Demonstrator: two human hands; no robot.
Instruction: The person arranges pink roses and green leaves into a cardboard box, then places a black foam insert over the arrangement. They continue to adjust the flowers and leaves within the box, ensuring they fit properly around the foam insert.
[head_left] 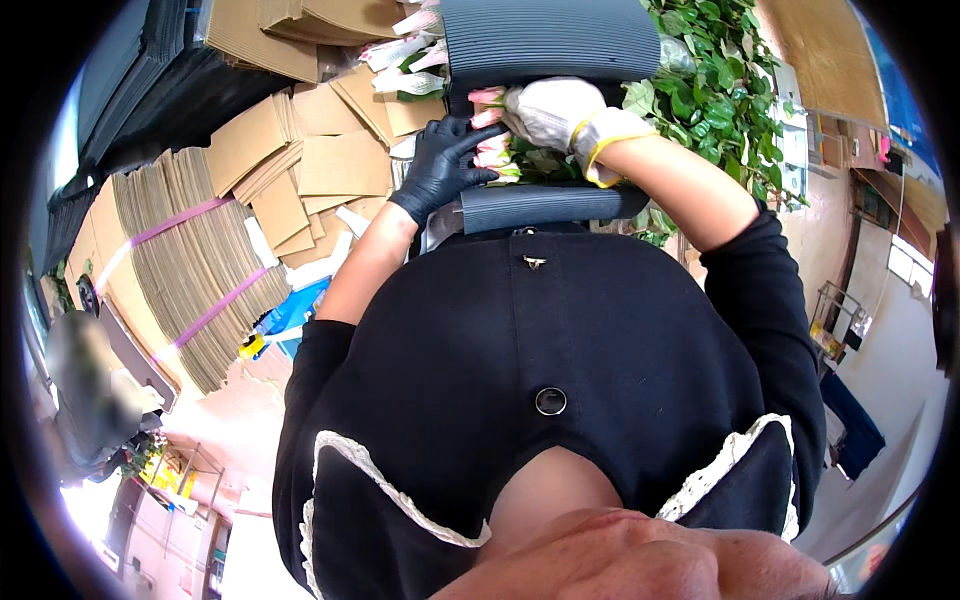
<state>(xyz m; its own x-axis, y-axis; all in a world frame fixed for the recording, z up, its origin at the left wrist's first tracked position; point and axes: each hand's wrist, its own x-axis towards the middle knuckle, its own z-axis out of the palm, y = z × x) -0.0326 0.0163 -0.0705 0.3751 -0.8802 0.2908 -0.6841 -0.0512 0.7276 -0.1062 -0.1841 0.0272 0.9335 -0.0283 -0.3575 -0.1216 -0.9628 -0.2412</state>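
Observation:
My left hand (440, 165), in a black glove, has its thumb and index finger apart at the left side of a row of pink rose heads (493, 155). The fingertips reach the blooms, and I see nothing gripped between them. My right hand (555, 115), in a white glove with a yellow-edged cuff, is closed just behind a pink rose (487, 97), whose bloom sticks out to the left. Its fingertips and the stem are hidden by the glove. Black corrugated sheeting lies on both sides of the roses, a far piece (550, 40) and a near piece (550, 208).
Wrapped pale roses (408, 65) lie at the far left of the sheeting. Leafy green stems (715, 90) spread on the right. Left are loose cardboard pieces (345, 165) and a strapped cardboard stack (190, 250). A brown board (825, 55) stands at the far right.

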